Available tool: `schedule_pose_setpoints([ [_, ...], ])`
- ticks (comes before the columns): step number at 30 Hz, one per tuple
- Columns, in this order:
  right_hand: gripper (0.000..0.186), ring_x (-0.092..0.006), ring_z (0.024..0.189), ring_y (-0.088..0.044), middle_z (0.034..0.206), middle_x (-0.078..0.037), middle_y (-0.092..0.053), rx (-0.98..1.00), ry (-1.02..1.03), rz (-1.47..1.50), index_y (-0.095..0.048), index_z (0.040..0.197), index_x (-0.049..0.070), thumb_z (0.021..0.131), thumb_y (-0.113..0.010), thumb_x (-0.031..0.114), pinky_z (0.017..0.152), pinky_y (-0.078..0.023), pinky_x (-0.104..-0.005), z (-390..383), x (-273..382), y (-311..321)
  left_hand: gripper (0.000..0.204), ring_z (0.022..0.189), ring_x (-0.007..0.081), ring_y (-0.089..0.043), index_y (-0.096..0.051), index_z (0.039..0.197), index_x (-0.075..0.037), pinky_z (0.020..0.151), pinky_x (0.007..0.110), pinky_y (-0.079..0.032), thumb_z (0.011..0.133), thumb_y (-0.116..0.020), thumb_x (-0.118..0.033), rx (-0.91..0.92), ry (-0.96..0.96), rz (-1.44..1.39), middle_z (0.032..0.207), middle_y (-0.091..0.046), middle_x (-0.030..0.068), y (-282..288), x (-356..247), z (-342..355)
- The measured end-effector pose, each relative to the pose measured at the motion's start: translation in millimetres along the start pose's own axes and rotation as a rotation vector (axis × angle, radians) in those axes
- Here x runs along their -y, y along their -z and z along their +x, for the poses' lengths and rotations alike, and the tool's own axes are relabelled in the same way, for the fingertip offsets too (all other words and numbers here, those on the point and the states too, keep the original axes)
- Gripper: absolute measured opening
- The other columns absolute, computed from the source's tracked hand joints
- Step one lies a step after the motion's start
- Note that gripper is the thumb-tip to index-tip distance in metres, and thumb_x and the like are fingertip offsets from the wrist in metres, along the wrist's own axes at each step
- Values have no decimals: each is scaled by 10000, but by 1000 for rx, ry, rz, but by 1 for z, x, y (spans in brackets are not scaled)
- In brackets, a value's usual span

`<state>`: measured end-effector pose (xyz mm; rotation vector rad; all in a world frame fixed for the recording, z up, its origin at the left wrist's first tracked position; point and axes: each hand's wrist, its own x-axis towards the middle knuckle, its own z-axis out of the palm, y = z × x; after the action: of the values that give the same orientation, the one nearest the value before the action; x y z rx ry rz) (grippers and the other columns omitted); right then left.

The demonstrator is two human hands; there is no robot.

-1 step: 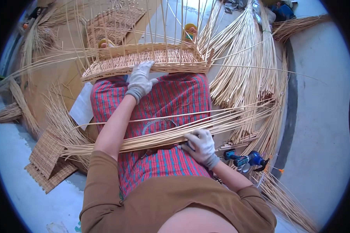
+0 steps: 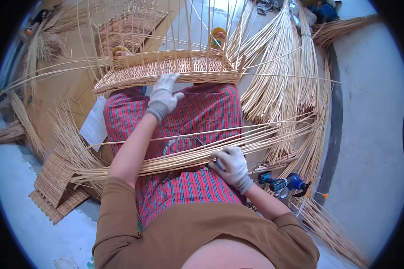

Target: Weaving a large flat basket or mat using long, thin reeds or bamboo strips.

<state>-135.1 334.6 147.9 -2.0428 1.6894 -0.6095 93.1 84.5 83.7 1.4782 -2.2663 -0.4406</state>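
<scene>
A partly woven wicker basket (image 2: 166,67) with tall upright stakes lies across my knees. My left hand (image 2: 163,96), in a whitish knit glove, is at its near rim; the fingers are stretched out and the thumb is apart. Across my lap runs a loose bundle of long pale wicker rods (image 2: 179,164). My right hand (image 2: 232,168), gloved too, is closed at this bundle, with its fingers curled over the rods. A small bluish thing shows inside the curl, too hidden to name. Red checked cloth (image 2: 202,186) covers my lap.
Large sheaves of wicker rods (image 2: 278,67) lie at the right. A blue cordless drill (image 2: 285,184) rests beside my right forearm. Woven panels (image 2: 54,179) lie at the lower left, another woven piece (image 2: 128,29) beyond the basket. A white sheet (image 2: 94,121) is left of my knee.
My left hand has shifted very slightly at the basket's rim, its fingers pointing a little more to the right. My right hand stays at the rods.
</scene>
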Motion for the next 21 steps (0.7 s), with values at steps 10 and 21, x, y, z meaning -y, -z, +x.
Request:
schedule_pose_setpoints([
  [10,549,-208,1215,-573,1314,-124,-590,81,19,1099,-606,1272,-13,896,-752,359,1056,-435,-344,66,0,19,389,1062,137,-627,-533,1318,-35,945,305,-514,1044,-548,-309,509,271,-1735,1137,-642,56,21,-106,-123],
  [21,534,-216,1104,-618,1169,-102,-621,-15,94,924,-668,1149,24,646,-728,-146,952,-509,-326,110,15,4,507,1152,257,-640,-509,1347,-52,959,402,-565,962,-634,-358,510,419,-2190,1252,-610,104,15,-73,-113],
])
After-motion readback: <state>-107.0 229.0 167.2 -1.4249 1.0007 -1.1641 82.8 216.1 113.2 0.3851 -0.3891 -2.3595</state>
